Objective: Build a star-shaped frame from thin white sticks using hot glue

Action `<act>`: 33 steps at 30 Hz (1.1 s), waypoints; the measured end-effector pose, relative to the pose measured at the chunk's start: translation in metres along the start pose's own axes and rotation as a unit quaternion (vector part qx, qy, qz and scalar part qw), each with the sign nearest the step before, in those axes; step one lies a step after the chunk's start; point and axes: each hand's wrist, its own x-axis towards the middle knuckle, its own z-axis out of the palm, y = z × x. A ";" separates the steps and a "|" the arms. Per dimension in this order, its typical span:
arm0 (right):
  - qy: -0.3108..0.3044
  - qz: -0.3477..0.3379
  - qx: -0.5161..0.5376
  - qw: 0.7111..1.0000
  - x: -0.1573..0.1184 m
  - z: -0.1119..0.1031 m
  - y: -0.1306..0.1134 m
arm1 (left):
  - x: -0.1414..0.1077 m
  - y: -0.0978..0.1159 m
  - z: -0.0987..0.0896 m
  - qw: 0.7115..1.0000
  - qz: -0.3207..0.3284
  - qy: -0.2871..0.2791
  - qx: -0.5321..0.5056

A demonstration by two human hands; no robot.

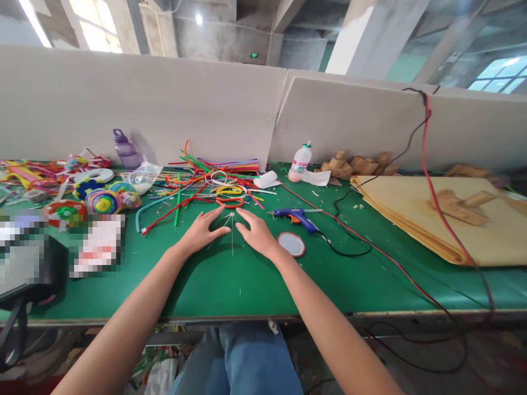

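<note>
Over the green table, my left hand and my right hand reach forward on either side of a small whitish piece with several thin pale sticks or strands coming off it. The thumbs and forefingers are apart, and both hands look open. Whether any fingertip touches the small piece, I cannot tell. Just beyond my fingertips lies an orange-red ring, with a yellow ring behind it. To the right of my right hand are a blue hot glue gun and a round white disc with a red rim.
Colourful pipe cleaners are heaped at the back. Left are decorated round crafts and a purple bottle. A pink-and-white bottle stands behind. Folded yellow sheets lie right, with a red cable hanging over them.
</note>
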 end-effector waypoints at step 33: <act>0.219 0.311 -0.331 0.864 -0.052 -0.095 0.065 | 0.002 -0.009 -0.004 0.947 -0.137 0.281 -0.070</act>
